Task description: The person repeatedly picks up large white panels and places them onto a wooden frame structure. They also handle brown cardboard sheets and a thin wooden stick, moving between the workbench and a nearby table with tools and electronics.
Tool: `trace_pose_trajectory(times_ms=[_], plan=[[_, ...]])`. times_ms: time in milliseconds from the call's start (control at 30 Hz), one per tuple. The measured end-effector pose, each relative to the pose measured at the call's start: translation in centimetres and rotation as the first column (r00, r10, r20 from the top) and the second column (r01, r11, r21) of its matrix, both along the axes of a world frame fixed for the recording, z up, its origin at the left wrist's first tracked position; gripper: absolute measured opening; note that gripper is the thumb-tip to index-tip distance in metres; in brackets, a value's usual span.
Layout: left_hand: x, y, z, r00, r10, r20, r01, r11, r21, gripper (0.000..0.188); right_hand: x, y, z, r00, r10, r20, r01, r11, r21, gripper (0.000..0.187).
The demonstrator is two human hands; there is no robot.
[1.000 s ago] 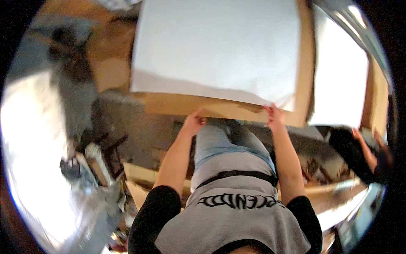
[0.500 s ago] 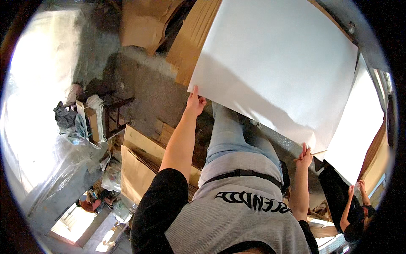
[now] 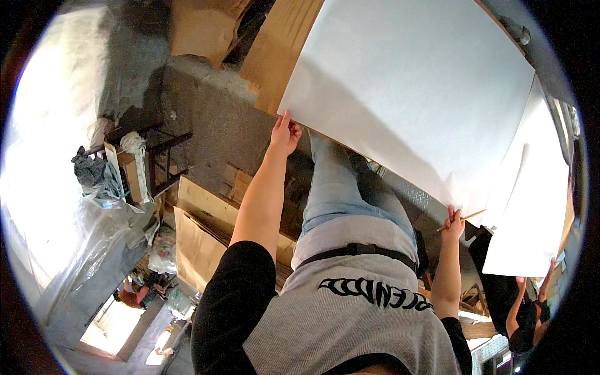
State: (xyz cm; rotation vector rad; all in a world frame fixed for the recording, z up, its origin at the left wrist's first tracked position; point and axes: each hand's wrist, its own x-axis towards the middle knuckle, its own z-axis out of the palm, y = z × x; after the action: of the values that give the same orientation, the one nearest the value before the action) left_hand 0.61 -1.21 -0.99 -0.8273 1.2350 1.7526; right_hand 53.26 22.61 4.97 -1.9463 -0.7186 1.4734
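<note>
A large white sheet (image 3: pixel 412 87) spreads out in front of me, with a shadow across its near part. My left hand (image 3: pixel 286 133) pinches its near-left corner, thumb on top and the other fingers curled at the edge. At the near-right corner my right hand (image 3: pixel 453 224) is closed around a thin, pointed wooden pencil (image 3: pixel 474 215), with a fingertip touching the sheet's edge. Brown cardboard (image 3: pixel 275 59) shows beneath the sheet's left side. To the right, a second white sheet (image 3: pixel 522 212) is held by its lower edge in a co-worker's hands (image 3: pixel 531 281).
Cardboard boards (image 3: pixel 197 250) lean at my left side. Beyond them stands a dark metal frame (image 3: pixel 165 153) with cloths and plastic on it. Torn brown cardboard (image 3: pixel 206 28) lies at the far left. A textured metal plate (image 3: pixel 409 194) lies below the sheet's near edge.
The near edge of my sheet has settled flatter over the stack, both hands still at its corners. The co-worker's sheet has bent and shifted, its lower edge now turned toward me.
</note>
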Motion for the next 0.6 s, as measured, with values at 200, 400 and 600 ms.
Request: trace_pose_trajectory(times_ms=[200,400,600], plan=[[0.2,0.0,-0.1,1.000,0.021,-0.017,-0.020,0.998,0.064,0.017,0.3,-0.2,-0.1,1.000,-0.018,0.020,0.019,0.998,-0.062,0.013],[0.7,0.1,0.1,0.998,0.059,-0.022,-0.058,0.996,0.068,0.018,1.9,-0.8,-1.4,0.998,-0.006,-0.060,0.003,0.998,-0.058,0.016],[0.9,0.1,-0.1,0.996,0.085,-0.024,-0.083,0.994,0.076,0.021,1.2,-1.2,-0.5,0.998,-0.065,-0.005,0.062,0.971,-0.231,0.029]])
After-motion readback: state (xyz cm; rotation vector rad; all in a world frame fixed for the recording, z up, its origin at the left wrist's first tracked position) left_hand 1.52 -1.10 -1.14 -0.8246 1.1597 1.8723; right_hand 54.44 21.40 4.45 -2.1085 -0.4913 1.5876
